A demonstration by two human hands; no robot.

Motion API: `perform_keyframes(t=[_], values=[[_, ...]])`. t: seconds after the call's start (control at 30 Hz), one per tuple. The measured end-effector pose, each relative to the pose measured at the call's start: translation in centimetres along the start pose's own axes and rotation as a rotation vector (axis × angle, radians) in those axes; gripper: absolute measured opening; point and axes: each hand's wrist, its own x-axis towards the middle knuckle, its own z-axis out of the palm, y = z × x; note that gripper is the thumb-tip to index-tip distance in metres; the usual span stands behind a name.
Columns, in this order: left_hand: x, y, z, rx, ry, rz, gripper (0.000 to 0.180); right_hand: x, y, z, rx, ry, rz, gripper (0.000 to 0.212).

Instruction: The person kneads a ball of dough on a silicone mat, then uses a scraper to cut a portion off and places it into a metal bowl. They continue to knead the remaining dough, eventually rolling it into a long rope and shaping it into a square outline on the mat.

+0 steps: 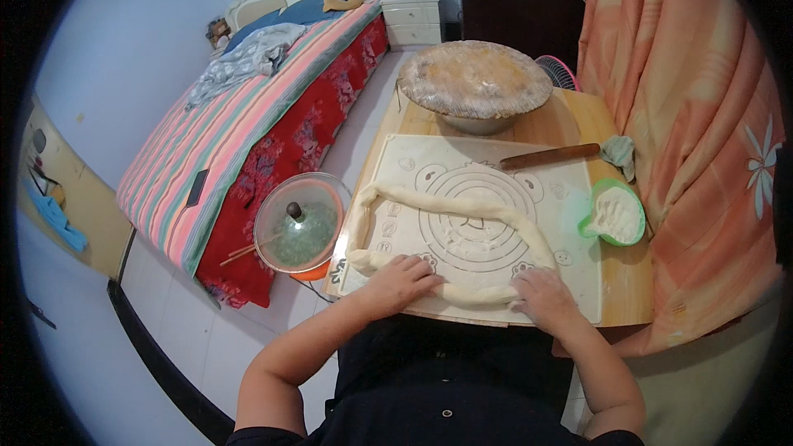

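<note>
A long rope of pale dough [462, 202] lies in a rough loop on a white printed kneading mat [570, 198]. Along its near side, my left hand [403, 283] covers the rope close to its blunt left end, fingers curled over it. Farther right, my right hand [541, 293] grips the rope where it bends at the near right corner. Between the hands, a stretch of dough rests near the mat's front edge. My palms and some fingertips are hidden. A wooden rolling pin [549, 156] lies across the mat's far right part.
A large bowl with a flour-dusted round cover [475, 81] stands at the table's back. On the right is a green container of flour [615, 213], beside a cloth [618, 154] and an orange curtain [677, 116]. Left are a glass-lidded pot [301, 227], chopsticks [238, 255] and a bed [248, 132].
</note>
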Motion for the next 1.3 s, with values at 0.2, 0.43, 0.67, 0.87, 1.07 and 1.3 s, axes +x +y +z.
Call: perform_keyframes(t=[0.2, 0.43, 0.67, 0.87, 1.07, 1.3], values=[[2.5, -1.9, -1.9, -0.247, -0.232, -0.073, 0.046, -1.7, 1.5, -1.1, 0.14, 0.073, 0.134, 0.044], [13.4, -4.8, 4.2, -0.024, 0.228, -0.15, 0.053, 9.9, 1.9, 1.6, -0.018, 0.144, 0.416, 0.057], [13.9, -9.3, 3.6, 0.161, 0.039, -0.121, 0.043, 8.2, 4.4, 2.2, -0.074, 0.075, 0.362, 0.056], [13.5, -11.6, 3.7, 0.127, -0.002, -0.164, 0.038, 7.8, 4.4, 1.6, -0.038, 0.066, 0.391, 0.053], [11.8, -14.5, 2.2, 0.159, -0.096, -0.005, 0.029, 8.3, 5.2, 2.7, -0.095, 0.064, 0.381, 0.06], [14.1, -7.5, -0.4, -0.216, -0.074, -0.178, 0.036, 15.6, 2.7, 0.2, 0.532, 0.047, 0.493, 0.06]])
